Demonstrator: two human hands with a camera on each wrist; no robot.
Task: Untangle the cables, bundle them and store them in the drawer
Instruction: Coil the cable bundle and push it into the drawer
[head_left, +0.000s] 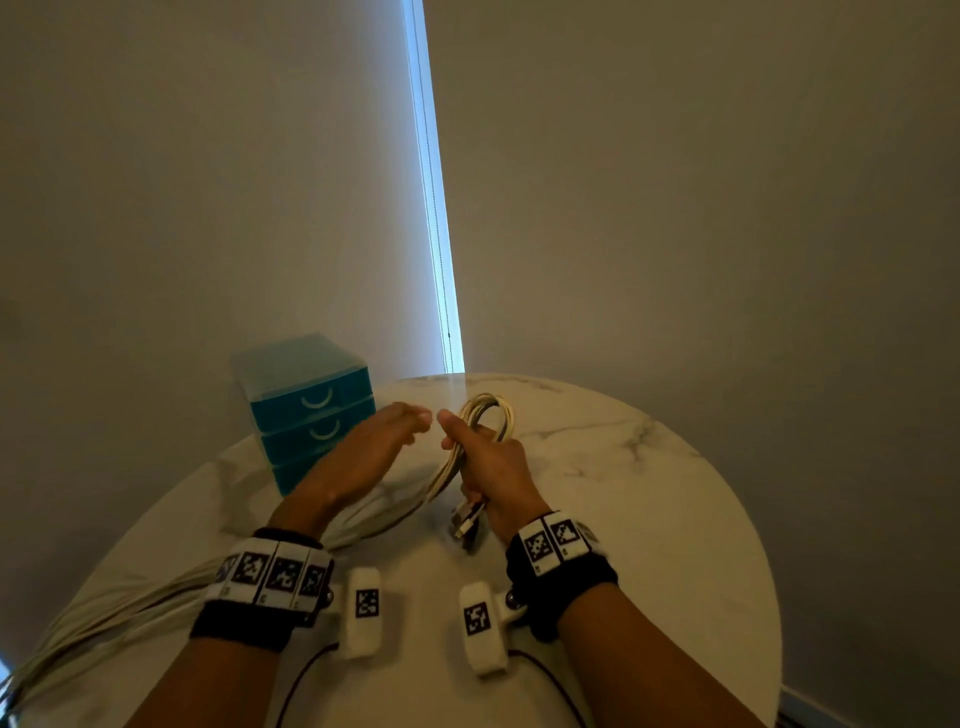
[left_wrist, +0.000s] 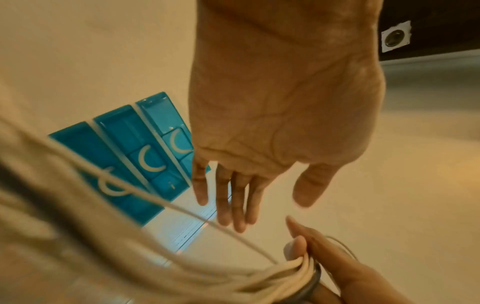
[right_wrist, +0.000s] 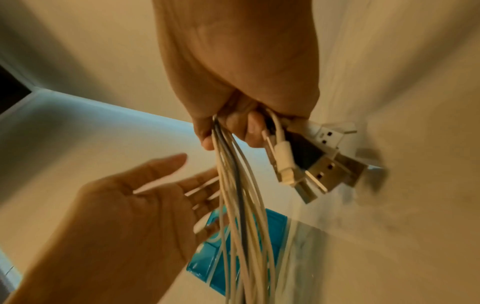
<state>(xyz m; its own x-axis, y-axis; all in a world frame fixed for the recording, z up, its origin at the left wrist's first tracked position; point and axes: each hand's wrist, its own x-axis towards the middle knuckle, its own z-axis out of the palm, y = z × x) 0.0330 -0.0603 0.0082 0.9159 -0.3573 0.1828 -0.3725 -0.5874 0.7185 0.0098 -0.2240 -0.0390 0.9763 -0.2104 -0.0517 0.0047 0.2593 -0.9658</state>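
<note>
Cables (head_left: 485, 415) pale, looped, right hand (head_left: 493, 467) grip clenched round them, left hand (head_left: 363, 447) released.

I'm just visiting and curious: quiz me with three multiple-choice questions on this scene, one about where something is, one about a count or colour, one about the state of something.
1. Where does the drawer unit stand?
A. on the table's far left, by the wall
B. on the floor
C. at the table's right edge

2. How many drawer fronts does it show?
A. one
B. three
C. five

3. What is the left hand doing?
A. gripping the cables
B. pulling a drawer handle
C. open, holding nothing

Answers:
1 A: the head view shows it on the marble table, left of both hands.
2 B: the left wrist view shows three blue fronts, each with a pale curved handle.
3 C: its fingers are straight and empty, while the right hand grips the cables.
</note>
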